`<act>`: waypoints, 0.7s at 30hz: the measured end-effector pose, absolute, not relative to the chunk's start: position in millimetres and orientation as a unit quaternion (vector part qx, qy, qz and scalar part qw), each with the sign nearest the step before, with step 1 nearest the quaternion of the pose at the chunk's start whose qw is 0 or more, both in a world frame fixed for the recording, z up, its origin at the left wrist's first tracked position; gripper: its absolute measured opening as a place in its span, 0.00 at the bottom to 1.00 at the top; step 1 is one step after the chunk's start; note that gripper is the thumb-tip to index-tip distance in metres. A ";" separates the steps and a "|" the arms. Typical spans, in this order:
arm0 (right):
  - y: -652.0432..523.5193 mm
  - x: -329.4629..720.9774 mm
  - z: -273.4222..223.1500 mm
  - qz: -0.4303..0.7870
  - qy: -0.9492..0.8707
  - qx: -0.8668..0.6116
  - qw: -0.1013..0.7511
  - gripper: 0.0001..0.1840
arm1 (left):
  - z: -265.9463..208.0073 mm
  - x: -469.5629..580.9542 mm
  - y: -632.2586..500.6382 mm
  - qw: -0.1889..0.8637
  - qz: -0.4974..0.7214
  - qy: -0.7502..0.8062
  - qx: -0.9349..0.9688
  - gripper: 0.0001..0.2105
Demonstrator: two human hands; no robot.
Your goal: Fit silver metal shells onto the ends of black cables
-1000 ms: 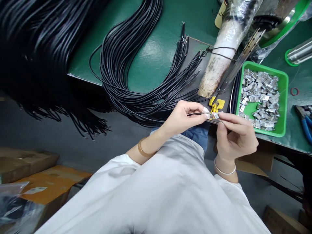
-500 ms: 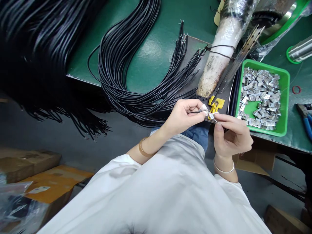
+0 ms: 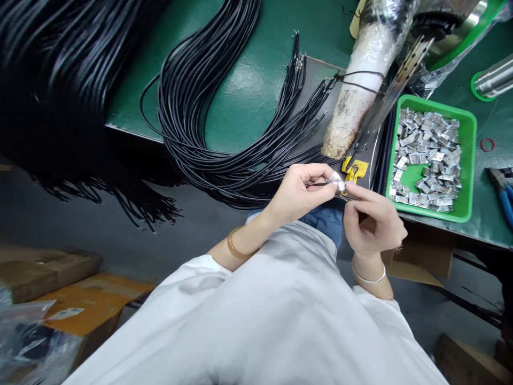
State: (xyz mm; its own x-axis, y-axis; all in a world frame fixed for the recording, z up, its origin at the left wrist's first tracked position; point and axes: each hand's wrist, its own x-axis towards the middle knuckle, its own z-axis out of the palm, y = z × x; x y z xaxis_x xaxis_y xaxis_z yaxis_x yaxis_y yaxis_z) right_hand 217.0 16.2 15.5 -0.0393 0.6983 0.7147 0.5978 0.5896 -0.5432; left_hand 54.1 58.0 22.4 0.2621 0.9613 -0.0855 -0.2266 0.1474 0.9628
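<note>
My left hand [image 3: 300, 193] is closed in a pinch on a black cable [image 3: 318, 185], close to its end. White wrapping covers a fingertip of that hand. My right hand [image 3: 373, 222] meets it from the right, thumb and fingers pinched together at the cable's end. A small bright piece shows between the two hands, but fingers hide most of it, so what the right hand grips is unclear. Just beyond the fingertips is a yellow fixture [image 3: 358, 168] under the tip of a dark metal part. Many more black cables [image 3: 208, 160] lie bundled to the left.
A green tray [image 3: 468, 192] of small metal connectors [image 3: 435, 152] stands at the right. Past it lie blue-handled pliers [image 3: 503, 195] and a red ring [image 3: 488, 144]. A plastic-wrapped white post [image 3: 355, 101] rises behind the hands. Cardboard boxes [image 3: 96, 299] are on the floor.
My right hand has moved a little left, bringing its fingertips up against the left ones. The bright piece between them is now more covered. My left hand keeps its pinch on the cable.
</note>
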 end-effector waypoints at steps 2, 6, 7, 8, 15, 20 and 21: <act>18.0 216.1 16.2 0.072 -0.694 -0.480 0.531 0.09 | 22.1 53.6 58.0 0.645 0.462 0.396 0.463 0.04; 23.4 215.6 19.1 0.148 -0.654 -0.488 0.559 0.05 | 21.6 53.2 59.4 0.655 0.474 0.382 0.448 0.06; 24.0 215.4 19.4 0.148 -0.658 -0.485 0.556 0.05 | 21.6 53.3 60.0 0.656 0.479 0.379 0.443 0.07; 24.3 215.1 19.3 0.141 -0.666 -0.483 0.551 0.05 | 21.6 53.5 60.5 0.656 0.483 0.379 0.439 0.07; 23.4 214.5 12.1 0.047 -0.713 -0.461 0.526 0.12 | 21.4 55.5 62.9 0.635 0.485 0.404 0.446 0.05; 26.2 214.9 10.7 0.073 -0.701 -0.476 0.526 0.12 | 21.6 58.2 64.6 0.627 0.491 0.420 0.436 0.03; 27.2 214.3 11.3 0.081 -0.692 -0.485 0.529 0.11 | 21.9 58.9 65.2 0.627 0.495 0.418 0.433 0.03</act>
State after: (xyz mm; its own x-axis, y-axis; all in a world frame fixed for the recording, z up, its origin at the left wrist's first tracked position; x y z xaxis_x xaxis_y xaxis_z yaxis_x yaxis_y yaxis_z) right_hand 214.3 27.2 11.3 0.0293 0.7573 0.6525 0.5851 0.5163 -0.6254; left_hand 58.9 65.2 21.9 0.1602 0.9826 -0.0942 -0.2591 0.1340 0.9565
